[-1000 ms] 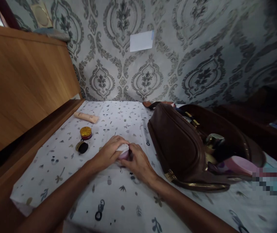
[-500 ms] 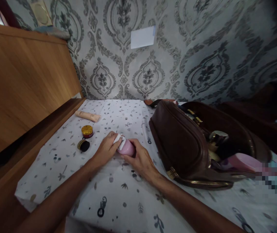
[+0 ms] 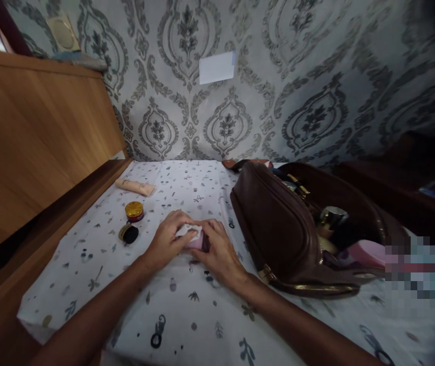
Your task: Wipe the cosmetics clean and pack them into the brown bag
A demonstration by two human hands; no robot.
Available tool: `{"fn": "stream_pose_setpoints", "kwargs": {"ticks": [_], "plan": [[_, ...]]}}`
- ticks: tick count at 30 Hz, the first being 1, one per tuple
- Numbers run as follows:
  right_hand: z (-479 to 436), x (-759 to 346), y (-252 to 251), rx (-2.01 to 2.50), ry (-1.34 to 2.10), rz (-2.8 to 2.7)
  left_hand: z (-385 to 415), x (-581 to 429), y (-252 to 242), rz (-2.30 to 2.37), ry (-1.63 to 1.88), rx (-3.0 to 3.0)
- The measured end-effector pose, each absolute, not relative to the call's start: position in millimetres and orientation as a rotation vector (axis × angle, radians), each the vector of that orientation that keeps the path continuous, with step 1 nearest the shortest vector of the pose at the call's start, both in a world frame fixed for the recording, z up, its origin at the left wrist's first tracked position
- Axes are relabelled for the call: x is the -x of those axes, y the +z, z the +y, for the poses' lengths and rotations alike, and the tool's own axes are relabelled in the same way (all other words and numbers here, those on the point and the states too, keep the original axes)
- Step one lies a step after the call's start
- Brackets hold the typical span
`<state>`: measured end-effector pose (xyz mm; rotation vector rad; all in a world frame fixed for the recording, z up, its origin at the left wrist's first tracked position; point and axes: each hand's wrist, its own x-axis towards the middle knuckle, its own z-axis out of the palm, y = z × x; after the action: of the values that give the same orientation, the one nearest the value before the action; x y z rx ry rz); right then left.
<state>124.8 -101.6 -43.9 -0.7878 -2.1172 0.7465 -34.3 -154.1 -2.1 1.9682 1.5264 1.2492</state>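
in the middle of the cloth-covered surface (image 3: 125, 295), the two hands meet over a small pink container (image 3: 195, 243). the left hand (image 3: 168, 236) has a narrow grip, thumb and fingers closed on a white tissue (image 3: 184, 230) that lies against the container's far left part. the right hand (image 3: 220, 251) is curled around the container's right side, its grip also narrow and holding it. whether the container touches the cloth or is just above it, i cannot tell.

the smooth pink side faces the near edge; the fingers cover both ends, so its long axis and which way its top points cannot be made out.

the rounded side looks slick: if the right fingers loosened while the left thumb pressed, it could likely twist or slip out. a tissue bunched under the thumb might also tear or weaken the hold.

to the left, a gold-lidded jar (image 3: 134, 210) stands close to a dark round item (image 3: 128, 234), with a beige tube (image 3: 135, 187) lying farther back. to the right, an open brown bag (image 3: 270, 218) holds several items, well apart from the container.
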Motion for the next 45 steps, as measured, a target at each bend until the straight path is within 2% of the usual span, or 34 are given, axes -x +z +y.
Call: {"fn": "stream_pose_setpoints", "kwargs": {"ticks": [5, 14, 32, 37, 45], "plan": [[-96, -128, -53, 0.818, 0.903, -2.028, -150, 39, -3, 1.528, 1.23, -1.898], [-94, -139, -45, 0.882, 0.853, -2.163, -151, 41, -7, 1.472, 1.307, -1.967], [-91, -140, -56, 0.536, 0.934, -2.154, -145, 44, -12, 1.56, 1.317, -1.869], [-94, -142, -52, 0.607, 1.0, -2.154, -146, 45, -12, 1.678, 1.342, -1.962], [-97, -140, -42, 0.7, 1.116, -2.107, -155, 46, -5, 1.535, 1.199, -2.334]]}}
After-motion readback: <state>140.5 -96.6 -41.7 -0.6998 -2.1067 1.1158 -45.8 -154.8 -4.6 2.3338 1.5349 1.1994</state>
